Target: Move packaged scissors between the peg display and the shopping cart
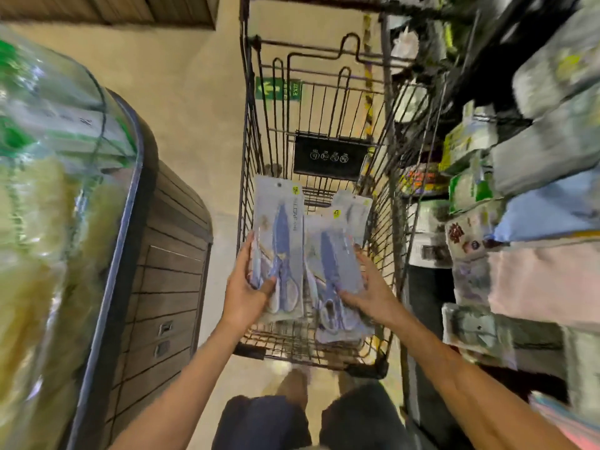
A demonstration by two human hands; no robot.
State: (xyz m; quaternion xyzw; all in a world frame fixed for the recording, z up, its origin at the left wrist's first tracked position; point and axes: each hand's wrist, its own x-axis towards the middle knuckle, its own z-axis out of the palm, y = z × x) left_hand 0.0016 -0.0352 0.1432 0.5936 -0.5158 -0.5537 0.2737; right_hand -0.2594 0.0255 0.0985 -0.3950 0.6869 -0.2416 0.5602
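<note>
A black wire shopping cart (250, 177) stands straight ahead of me. My left hand (246, 293) grips the lower end of a pack of blue-handled scissors (282, 228) and holds it upright over the cart's near end. My right hand (367, 287) lies with fingers spread on a second pack of blue scissors (331, 251), which rests on other packs in the cart. A further pack (352, 209) pokes out behind it. I do not see the peg display clearly; the frame is blurred.
A glass-topped display case with wooden sides (130, 222) runs along my left. Shelves of packaged goods (519, 190) crowd the right, close to the cart. Beige floor (194, 92) lies ahead on the left. My legs and feet (292, 391) are below the cart.
</note>
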